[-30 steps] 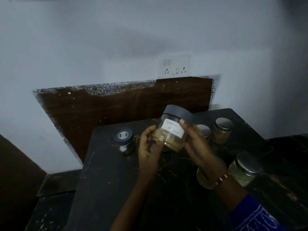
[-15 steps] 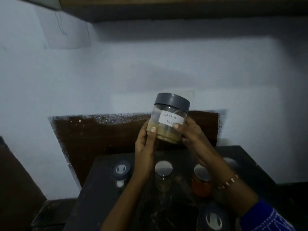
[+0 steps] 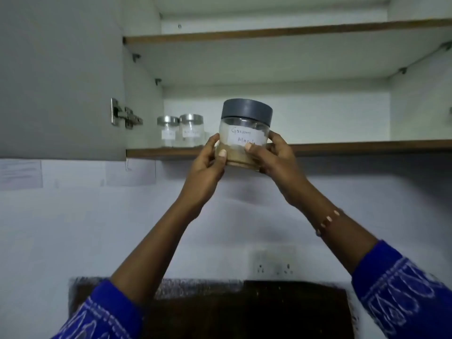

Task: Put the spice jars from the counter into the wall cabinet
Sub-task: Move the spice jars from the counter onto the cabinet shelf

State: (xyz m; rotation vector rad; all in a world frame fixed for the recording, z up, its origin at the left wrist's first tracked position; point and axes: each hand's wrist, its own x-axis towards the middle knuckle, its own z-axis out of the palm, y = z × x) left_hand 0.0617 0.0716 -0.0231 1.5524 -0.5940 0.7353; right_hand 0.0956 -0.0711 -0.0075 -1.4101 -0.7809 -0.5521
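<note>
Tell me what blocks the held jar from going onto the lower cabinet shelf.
Nothing visible does. The jar, held in both hands (left, right), is at the front edge of the lower shelf. The two steel-lidded jars stand at the shelf's far left; the door is swung open.

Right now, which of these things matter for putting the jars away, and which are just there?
Part of the job: labelled jar, left hand, right hand, lower shelf, two steel-lidded jars on it.

Just there: wall socket, papers on wall, upper shelf.
</note>
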